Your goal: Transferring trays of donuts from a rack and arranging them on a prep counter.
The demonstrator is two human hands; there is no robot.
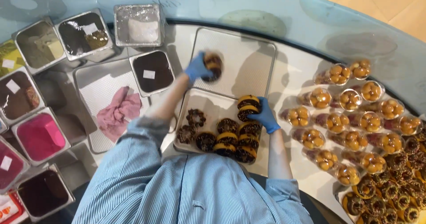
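A curved white counter (293, 77) is seen from above. On the near tray (202, 100), a stacked doughnut (247, 107) is gripped by the gloved right hand (266, 114). Farther off, over an empty tray (248, 60), another doughnut (213, 66) is clasped by the left hand (196, 68).

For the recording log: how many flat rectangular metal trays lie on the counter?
3: one empty silver mesh tray at top centre, one tray of chocolate doughnuts below it, one under the pink cloth at left. Others may be hidden.

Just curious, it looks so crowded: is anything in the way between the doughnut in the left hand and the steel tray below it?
Nothing visible. The left hand holds the doughnut over the steel tray, whose surface around it is bare.
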